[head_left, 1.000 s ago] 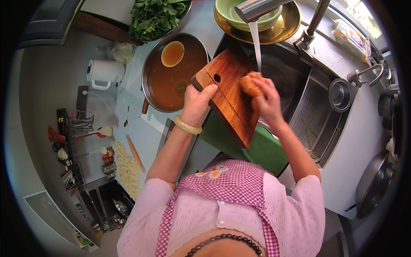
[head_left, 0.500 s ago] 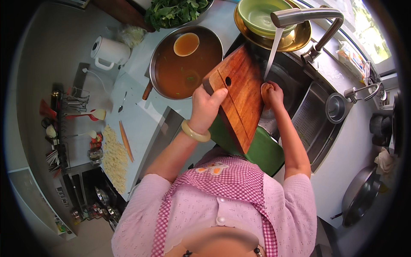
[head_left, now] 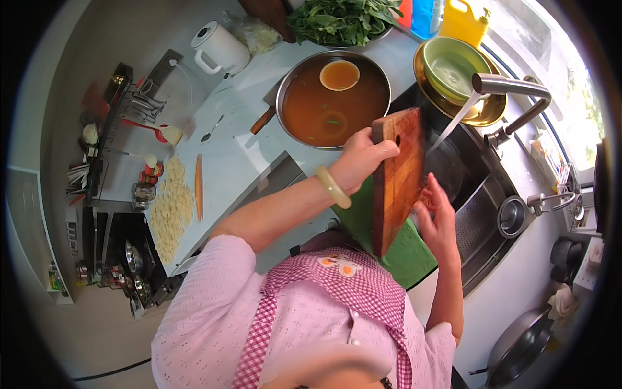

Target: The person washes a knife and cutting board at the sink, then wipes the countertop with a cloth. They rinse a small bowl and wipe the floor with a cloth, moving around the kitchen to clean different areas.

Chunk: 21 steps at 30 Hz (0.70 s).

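A thick wooden cutting board (head_left: 403, 188) is tilted steeply over the near left edge of the sink. My left hand (head_left: 366, 155) grips its upper left edge, the thumb lying on its face near a small dark hole. On the board's right side, close to its far face, is my right hand (head_left: 438, 217). Its fingers are spread and nothing shows in them; whether a fingertip touches the wood is hidden. Water runs from the faucet (head_left: 502, 87) into the dark sink (head_left: 447, 152) beyond the board. Below the board lies a green sheet (head_left: 408, 259), at the counter's edge.
A wide pan (head_left: 278, 107) of brownish liquid with a floating bowl (head_left: 339, 75) stands left of the sink. Green bowls (head_left: 447, 48) sit in a golden basin (head_left: 495, 113). A rolling pin (head_left: 199, 188) lies beside dough pieces (head_left: 172, 207). Leafy greens (head_left: 343, 19) are behind.
My right hand has left the water stream, come nearer to me and spread its fingers. The board has turned more edge-on, still in my left hand. The whole view has shifted.
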Each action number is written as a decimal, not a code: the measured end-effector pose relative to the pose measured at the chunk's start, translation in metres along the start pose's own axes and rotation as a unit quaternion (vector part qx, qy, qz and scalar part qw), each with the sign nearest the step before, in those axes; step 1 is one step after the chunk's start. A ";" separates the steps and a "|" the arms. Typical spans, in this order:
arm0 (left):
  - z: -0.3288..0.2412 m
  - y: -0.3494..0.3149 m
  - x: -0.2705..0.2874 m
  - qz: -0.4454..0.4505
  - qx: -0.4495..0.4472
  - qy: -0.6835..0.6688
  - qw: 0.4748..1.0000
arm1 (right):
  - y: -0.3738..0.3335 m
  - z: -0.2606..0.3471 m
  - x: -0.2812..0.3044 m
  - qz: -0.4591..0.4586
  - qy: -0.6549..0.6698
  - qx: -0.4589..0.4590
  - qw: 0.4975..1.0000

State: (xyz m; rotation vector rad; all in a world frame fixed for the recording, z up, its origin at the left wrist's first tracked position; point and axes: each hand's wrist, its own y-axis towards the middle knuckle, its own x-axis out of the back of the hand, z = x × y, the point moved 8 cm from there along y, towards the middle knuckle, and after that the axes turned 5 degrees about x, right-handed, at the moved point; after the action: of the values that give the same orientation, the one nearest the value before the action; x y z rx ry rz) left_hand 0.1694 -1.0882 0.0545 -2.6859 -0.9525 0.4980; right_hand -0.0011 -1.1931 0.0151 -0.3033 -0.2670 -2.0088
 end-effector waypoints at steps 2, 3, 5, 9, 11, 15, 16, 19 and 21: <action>0.006 0.004 -0.007 -0.015 0.047 -0.019 0.999 | -0.008 0.067 -0.018 0.063 -0.131 0.071 0.987; 0.009 0.007 -0.013 -0.023 0.068 -0.021 0.997 | -0.009 0.090 -0.024 0.054 -0.231 0.124 0.963; 0.014 0.005 -0.022 -0.040 0.130 -0.008 0.991 | -0.003 0.087 -0.026 0.056 -0.304 0.040 0.950; -0.001 -0.005 -0.035 -0.072 0.119 -0.034 0.990 | 0.004 0.073 -0.004 0.017 -0.357 0.006 0.934; -0.017 -0.003 -0.040 -0.029 0.091 0.010 0.995 | 0.010 0.088 0.029 -0.079 -0.304 0.100 0.944; -0.077 -0.019 -0.020 0.062 -0.021 0.099 0.993 | 0.025 0.075 0.088 -0.089 -0.163 0.035 0.982; -0.088 -0.026 -0.005 0.049 -0.047 0.096 0.993 | 0.025 0.078 0.096 -0.079 -0.137 0.036 0.987; -0.093 -0.045 0.061 -0.029 -0.062 0.052 0.996 | 0.021 0.088 0.109 -0.038 -0.172 0.004 0.984; -0.083 -0.059 0.115 -0.099 -0.056 0.026 0.993 | 0.020 0.105 0.114 -0.039 -0.211 0.015 0.977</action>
State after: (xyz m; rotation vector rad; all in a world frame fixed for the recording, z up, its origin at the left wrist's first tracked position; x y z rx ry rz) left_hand 0.2531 -0.9793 0.1235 -2.6466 -1.2507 0.3407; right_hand -0.0220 -1.2641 0.1524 -0.7113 -0.5814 -1.9995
